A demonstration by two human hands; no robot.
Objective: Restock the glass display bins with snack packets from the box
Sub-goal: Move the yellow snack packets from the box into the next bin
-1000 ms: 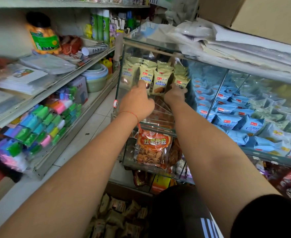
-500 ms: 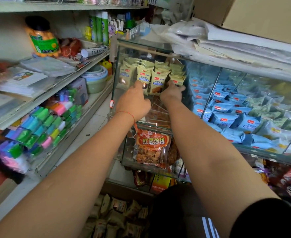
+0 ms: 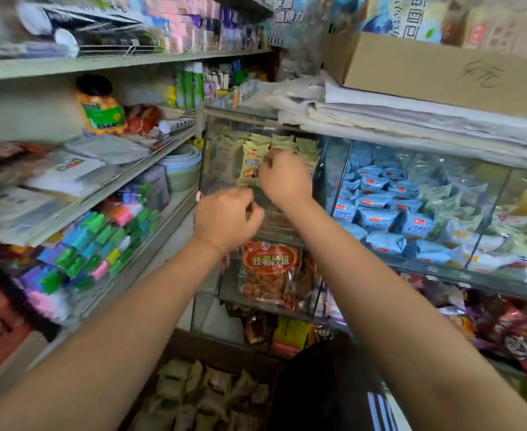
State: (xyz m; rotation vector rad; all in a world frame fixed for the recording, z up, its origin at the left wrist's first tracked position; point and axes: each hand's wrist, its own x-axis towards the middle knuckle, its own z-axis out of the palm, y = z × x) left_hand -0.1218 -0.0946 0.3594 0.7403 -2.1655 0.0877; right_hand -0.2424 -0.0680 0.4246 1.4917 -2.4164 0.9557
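Right hand pinches a packet in the bin; left hand curled, apparently empty. Next: grab more from box.

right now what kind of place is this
Most likely a small grocery or convenience shop. Glass display bins hold rows of blue snack packets, side shelves are crammed with packaged goods, and a box of snack packets sits on the floor for restocking.

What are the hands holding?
The right hand touches a tan snack packet at its right edge. The left hand is curled; any hold is unclear.
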